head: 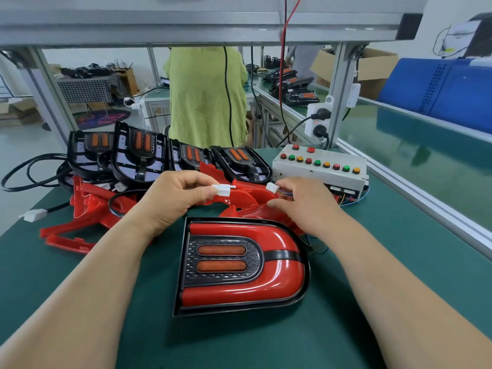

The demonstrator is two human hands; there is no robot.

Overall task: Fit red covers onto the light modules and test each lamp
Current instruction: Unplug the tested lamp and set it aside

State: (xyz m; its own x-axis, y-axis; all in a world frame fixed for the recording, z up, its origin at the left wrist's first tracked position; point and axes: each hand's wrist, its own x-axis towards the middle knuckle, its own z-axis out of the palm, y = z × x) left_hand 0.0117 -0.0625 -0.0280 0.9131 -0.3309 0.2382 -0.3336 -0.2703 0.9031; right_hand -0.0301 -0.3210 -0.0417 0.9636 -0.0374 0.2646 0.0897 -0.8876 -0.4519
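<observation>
Pinching a white plastic plug (221,189) in the left hand (175,201) and a wired white socket (271,187) in the right hand (303,206) — ends near, not yet mated. Align faces squarely, push straight, no twisting. Leave the red-covered black lamp module (241,265) flat on the green mat (372,302), just below.

A: Left hand (181,201) status?
B: Centre frame, forearm extended from lower left. Thumb and forefinger pinch a white connector (223,189).
A: Right hand (303,203)?
B: Right of centre, palm down, forearm from lower right. Fingertips pinch a white plug (271,187).
</observation>
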